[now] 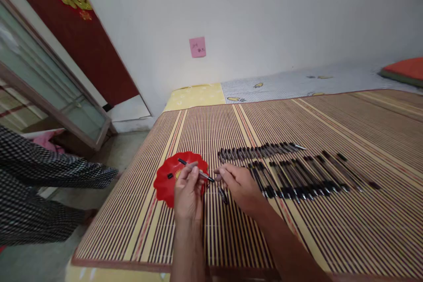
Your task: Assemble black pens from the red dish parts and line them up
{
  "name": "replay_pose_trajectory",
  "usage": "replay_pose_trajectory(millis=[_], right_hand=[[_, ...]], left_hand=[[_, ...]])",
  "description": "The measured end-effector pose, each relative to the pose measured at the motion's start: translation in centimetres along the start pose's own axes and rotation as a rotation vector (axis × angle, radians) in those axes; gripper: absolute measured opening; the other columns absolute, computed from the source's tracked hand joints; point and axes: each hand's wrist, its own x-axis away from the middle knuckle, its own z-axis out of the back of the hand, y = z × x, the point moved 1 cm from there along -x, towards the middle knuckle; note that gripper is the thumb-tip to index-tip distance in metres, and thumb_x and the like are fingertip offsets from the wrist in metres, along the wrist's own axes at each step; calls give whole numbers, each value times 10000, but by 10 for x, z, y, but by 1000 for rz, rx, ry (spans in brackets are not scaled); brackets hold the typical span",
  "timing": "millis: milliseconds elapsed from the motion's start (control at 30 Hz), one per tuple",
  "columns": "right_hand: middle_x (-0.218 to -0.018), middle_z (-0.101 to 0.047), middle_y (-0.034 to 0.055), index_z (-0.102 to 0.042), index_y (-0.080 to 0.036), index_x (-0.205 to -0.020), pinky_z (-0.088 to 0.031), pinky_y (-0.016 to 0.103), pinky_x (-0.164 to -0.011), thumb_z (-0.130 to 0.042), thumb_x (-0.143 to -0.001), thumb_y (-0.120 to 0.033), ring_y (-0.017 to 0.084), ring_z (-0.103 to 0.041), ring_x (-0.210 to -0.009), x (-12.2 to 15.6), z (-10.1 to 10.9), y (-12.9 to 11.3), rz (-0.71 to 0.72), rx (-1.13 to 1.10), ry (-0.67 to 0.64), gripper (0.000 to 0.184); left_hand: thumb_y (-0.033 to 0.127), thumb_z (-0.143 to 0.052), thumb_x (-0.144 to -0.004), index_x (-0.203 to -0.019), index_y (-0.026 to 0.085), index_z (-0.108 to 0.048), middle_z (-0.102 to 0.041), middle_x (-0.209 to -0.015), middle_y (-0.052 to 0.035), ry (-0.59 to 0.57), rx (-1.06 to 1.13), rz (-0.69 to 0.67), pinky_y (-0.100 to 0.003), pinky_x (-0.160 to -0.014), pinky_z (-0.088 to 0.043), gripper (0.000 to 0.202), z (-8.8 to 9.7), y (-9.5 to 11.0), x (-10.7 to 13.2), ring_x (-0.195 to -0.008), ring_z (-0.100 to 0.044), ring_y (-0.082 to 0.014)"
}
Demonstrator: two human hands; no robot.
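My left hand [189, 196] is closed in a pinch around a pen [202, 174] with a clear barrel and black ends. The pen slants down to the right above a red scalloped plate [162, 191]. Close to the pen's lower end, my right hand [239, 183] has its thumb and fingers pressed together; what is between them, if anything, is hidden. A small black piece [169, 176] lies in the plate. Just below my right fingertips, a black pen cap [223, 195] rests on the striped mat.
Several pens [297, 180] lie side by side on the striped mat [158, 229], right of my hands. Behind them runs a row of pen caps [257, 152]. At left stands a person in checked trousers [42, 176]. A pink note [197, 47] is on the wall.
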Motion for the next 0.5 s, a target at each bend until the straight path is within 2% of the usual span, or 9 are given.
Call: replay_pose_trajectory(millis=[67,133,300,500], right_hand=[[-677,-612,5,-648,-175,-813,-396,267,-601,-435,-978,-304,155,-561,-630,1,2,-5,6,-150,-40,299],[-676,-617,0,-656,-173,-794,-386,264,-600,-501,-924,-275,151,-557,-639,3,0,-8,4,-193,-66,227],[-638,-604,-11,-629,-178,-717,-361,264,-584,-522,-881,-233,140,-533,-608,5,-5,-5,-8,-120,-42,203],[-642,-623,-3,-663,-174,-753,-391,271,-591,-564,-857,-241,149,-557,-615,4,1,-2,-38,-115,-22,159]], left_hand=[[261,-915,-598,-930,128,-724,-681,-744,-16,-2,-12,-19,-169,-590,-494,405,-1,-1,0,-608,-607,-77],[277,-933,-559,-883,131,-712,-677,-727,-6,0,-4,-19,-174,-585,-497,419,-2,-2,1,-595,-603,-76],[296,-957,-484,-762,136,-661,-661,-666,19,37,-4,-23,-176,-558,-487,436,-6,-4,4,-555,-592,-72],[333,-963,-460,-687,141,-590,-639,-581,22,54,-21,6,-168,-519,-455,476,-8,-6,4,-509,-573,-74]])
